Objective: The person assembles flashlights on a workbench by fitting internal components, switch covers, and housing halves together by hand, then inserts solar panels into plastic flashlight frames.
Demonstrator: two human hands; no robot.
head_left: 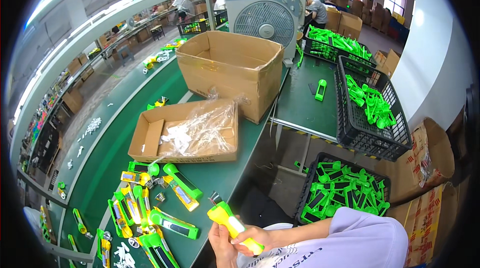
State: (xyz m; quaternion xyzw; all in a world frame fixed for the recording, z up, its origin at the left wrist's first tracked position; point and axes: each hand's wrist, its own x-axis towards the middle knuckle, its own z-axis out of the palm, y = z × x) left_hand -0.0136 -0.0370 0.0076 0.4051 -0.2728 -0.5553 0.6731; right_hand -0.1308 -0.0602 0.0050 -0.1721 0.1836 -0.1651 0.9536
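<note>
In front of me I hold a yellow-and-green flashlight body, tilted, with loose metal parts sticking out of its upper end. My left hand is closed around its left side. My right hand grips the lower part, thumb lying along it. On the green work surface to the left lies a pile of similar green-and-yellow flashlight parts, with small silver reflector cups among them. A green housing with a dark panel is the pile's nearest piece to my left hand.
A shallow carton holds clear plastic and white pieces; a taller carton stands behind it. On the right, black crates hold green parts, and another crate sits lower. A box fan stands at the back. People work farther off.
</note>
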